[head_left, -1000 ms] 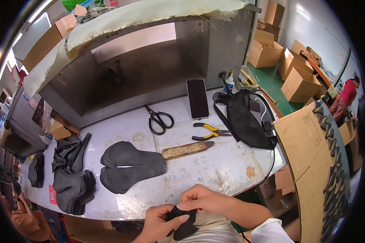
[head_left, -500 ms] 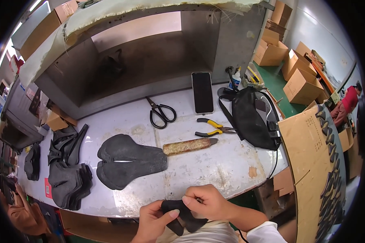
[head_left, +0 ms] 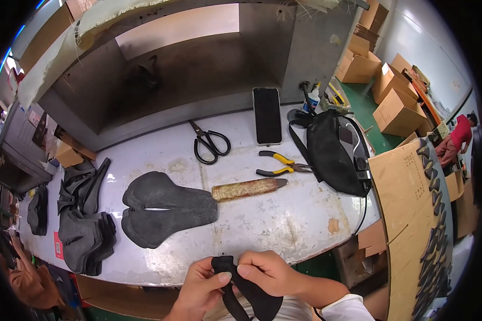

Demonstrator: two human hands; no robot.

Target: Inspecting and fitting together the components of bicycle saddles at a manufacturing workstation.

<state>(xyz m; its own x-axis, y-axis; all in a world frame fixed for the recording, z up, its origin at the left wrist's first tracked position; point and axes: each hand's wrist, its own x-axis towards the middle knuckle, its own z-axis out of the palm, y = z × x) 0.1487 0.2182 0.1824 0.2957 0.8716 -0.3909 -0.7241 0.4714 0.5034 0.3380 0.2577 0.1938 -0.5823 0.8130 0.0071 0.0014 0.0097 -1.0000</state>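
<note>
**Both hands pinched together at the near edge**

The left hand [head_left: 198, 286] rises from the lower edge, fingers curled, thumb pressed toward the right hand [head_left: 265, 273]. The right forearm comes in from the lower right — a white sleeve at its end — wrist bent inward, fingers [head_left: 246, 267] folded down. The two hands meet thumb to thumb, just short of the tabletop's near edge.
</note>
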